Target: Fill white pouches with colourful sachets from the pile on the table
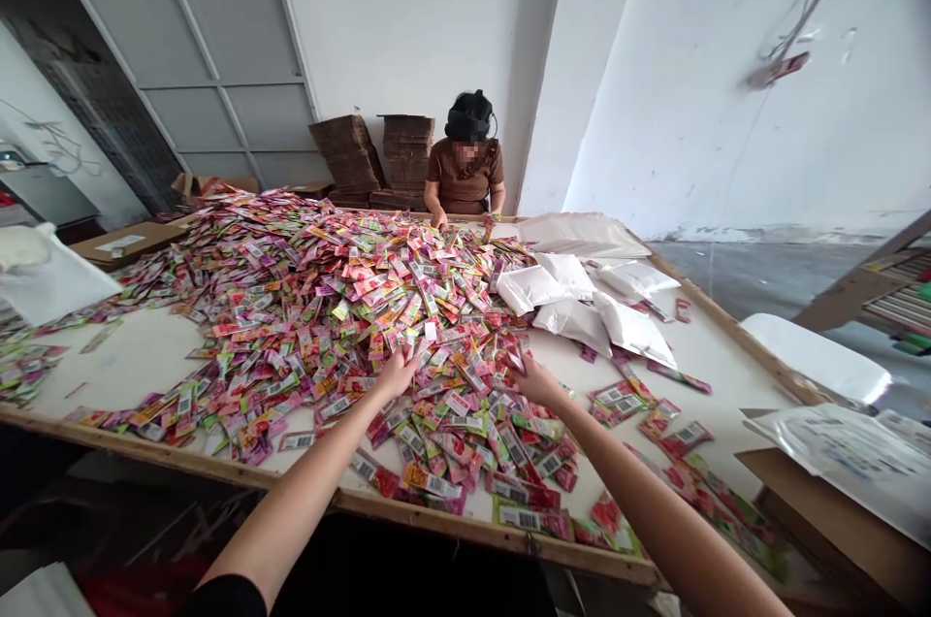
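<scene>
A large heap of small, colourful printed packets [320,326] covers much of the white table, in pink, red, green and purple, several with barcodes. My left hand [397,373] reaches into the near middle of the heap. Its fingers are drawn together among the packets, and what they hold is too small to make out. To the right, my right hand [536,380] is closed on a small packet [515,357] at its fingertips. Between and below my hands lie more loose packets [465,442], reaching to the table's near edge.
Stuffed white bags [574,292] lie right of the heap, near a stack of flat white bags [582,235]. Across the table another person [466,161] handles packets. A wooden rim [240,473] edges the table. An open cardboard box [836,520] stands at right, a white sack [58,277] at left.
</scene>
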`<state>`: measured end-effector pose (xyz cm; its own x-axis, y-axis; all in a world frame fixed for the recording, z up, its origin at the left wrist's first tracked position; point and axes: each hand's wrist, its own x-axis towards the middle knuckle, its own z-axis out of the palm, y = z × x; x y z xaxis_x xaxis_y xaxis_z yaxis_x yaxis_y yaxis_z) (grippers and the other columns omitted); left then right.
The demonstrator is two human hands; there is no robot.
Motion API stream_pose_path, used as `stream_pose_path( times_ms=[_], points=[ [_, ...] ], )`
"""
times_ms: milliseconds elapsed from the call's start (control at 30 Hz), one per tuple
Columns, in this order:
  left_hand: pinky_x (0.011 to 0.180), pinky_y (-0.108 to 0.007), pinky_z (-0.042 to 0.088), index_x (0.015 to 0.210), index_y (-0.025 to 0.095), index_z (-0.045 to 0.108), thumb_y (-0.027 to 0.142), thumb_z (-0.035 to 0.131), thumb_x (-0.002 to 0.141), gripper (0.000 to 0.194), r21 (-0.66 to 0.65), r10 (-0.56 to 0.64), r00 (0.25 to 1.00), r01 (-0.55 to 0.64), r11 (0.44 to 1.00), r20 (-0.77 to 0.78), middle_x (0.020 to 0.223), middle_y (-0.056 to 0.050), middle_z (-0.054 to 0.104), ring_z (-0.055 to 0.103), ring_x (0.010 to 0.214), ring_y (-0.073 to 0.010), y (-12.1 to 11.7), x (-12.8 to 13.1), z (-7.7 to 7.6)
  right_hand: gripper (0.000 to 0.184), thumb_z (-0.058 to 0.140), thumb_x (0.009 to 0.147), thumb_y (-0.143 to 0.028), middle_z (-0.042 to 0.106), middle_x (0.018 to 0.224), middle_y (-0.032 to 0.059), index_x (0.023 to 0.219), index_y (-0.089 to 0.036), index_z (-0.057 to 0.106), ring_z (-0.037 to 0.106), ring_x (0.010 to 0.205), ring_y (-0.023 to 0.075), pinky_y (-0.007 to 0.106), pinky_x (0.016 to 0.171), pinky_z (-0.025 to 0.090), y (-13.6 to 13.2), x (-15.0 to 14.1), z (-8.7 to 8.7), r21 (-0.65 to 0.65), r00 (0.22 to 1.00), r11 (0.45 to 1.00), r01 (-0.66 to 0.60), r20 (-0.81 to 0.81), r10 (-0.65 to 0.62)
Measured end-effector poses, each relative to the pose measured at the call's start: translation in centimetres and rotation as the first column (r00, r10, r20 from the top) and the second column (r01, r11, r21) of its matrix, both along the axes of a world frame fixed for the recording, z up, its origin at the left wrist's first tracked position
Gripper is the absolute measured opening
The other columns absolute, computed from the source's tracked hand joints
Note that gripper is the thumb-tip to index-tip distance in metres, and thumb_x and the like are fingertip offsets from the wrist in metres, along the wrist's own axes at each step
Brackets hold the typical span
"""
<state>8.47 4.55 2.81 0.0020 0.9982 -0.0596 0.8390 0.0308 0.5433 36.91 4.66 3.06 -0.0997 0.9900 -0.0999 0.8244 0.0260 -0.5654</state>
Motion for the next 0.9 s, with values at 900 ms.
stream_pose_path(
  times_ms=[900],
  points=[
    [0.07,-0.031,0.045,0.075,0.016,0.063,0.029,0.068,0.062,0.019,-0.088,0.009,1.0,-0.007,0.996,0.022,0.078,-0.007,0.067,0.062,0.079,-0.024,-4.1,3.0,-2.6,0.033,0.06,0.063,-0.013,0.063,0.088,0.0127,0.096,-0.011,0.056,0.059,0.077,0.0208,0.025,0.057,0.042,1.9,-8.0,-3.0,0.035,0.999,0.999,-0.021,0.042,0.02]
  ],
)
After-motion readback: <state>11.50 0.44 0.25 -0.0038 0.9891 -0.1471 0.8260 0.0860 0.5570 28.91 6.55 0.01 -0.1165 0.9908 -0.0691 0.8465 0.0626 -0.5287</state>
